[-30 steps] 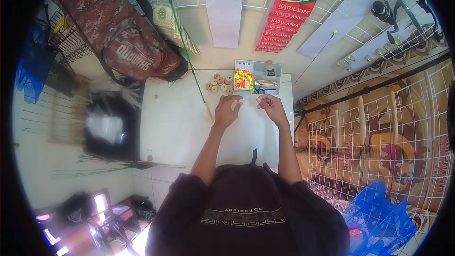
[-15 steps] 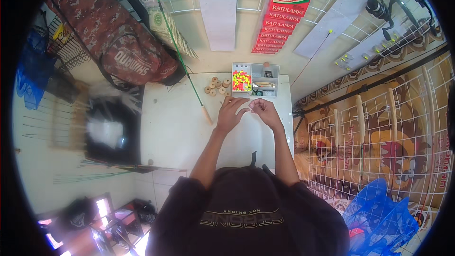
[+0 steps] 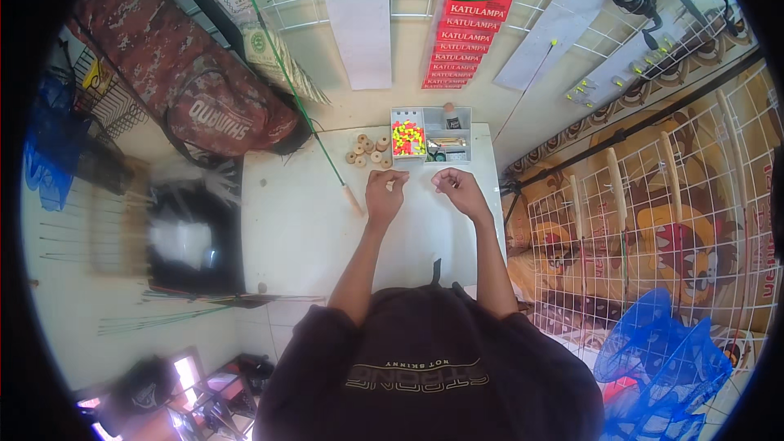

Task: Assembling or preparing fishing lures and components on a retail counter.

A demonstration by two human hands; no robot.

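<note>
My left hand and my right hand hover over the white table, a short gap apart. Thumb and fingertips of the left are pinched together; whatever they hold is too small to see. The right hand's fingers are also curled closed, and I cannot make out what is in them. Just beyond both hands stands a pale compartment box. Its left section is full of small red and yellow pieces; a small dark-labelled bottle lies in the right part.
Several round wooden spools sit left of the box. A thin green fishing rod with a wooden handle leans across the table's left half. A camouflage rod bag hangs at the left; a wire rack with rods is at the right.
My hands were close together, nearly touching; now they are apart, the left drawn leftward with its fingers pinched. The whole view has shifted slightly.
</note>
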